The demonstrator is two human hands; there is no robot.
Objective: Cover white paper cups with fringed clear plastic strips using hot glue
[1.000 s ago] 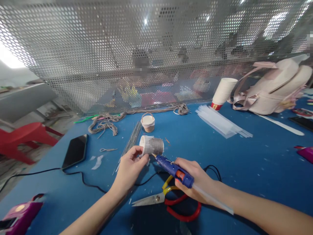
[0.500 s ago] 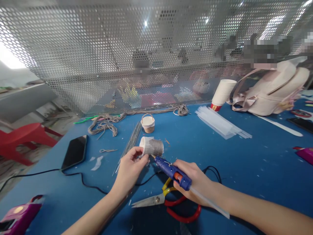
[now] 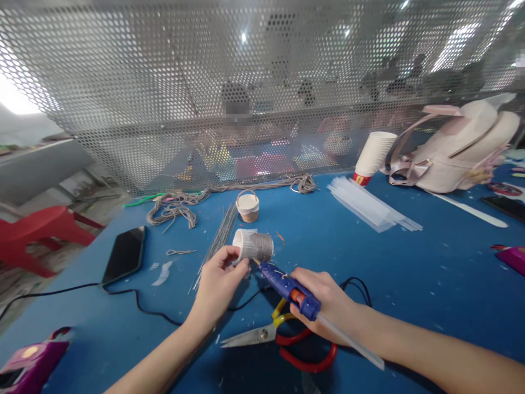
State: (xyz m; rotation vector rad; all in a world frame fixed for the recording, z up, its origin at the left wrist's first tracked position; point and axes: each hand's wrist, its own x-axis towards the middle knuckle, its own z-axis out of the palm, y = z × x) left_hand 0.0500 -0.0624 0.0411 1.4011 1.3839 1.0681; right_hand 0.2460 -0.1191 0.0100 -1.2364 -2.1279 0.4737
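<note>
My left hand pinches the white rim of a small cup that lies on its side, its other end wrapped in grey cord. My right hand is closed round a blue glue gun, whose nozzle points at the cup's lower edge near my left fingertips. A clear glue stick sticks out of the gun's back. Below the gun lie scissors with red and yellow handles. Behind the cup stands a small basket with a thin handle. Thin grey wires lie left of the cup.
Grey cord bundles lie along a perforated metal screen. A phone and black cable are at the left. Translucent strips, stacked paper cups and a pale backpack are at the right. People show dimly behind the screen.
</note>
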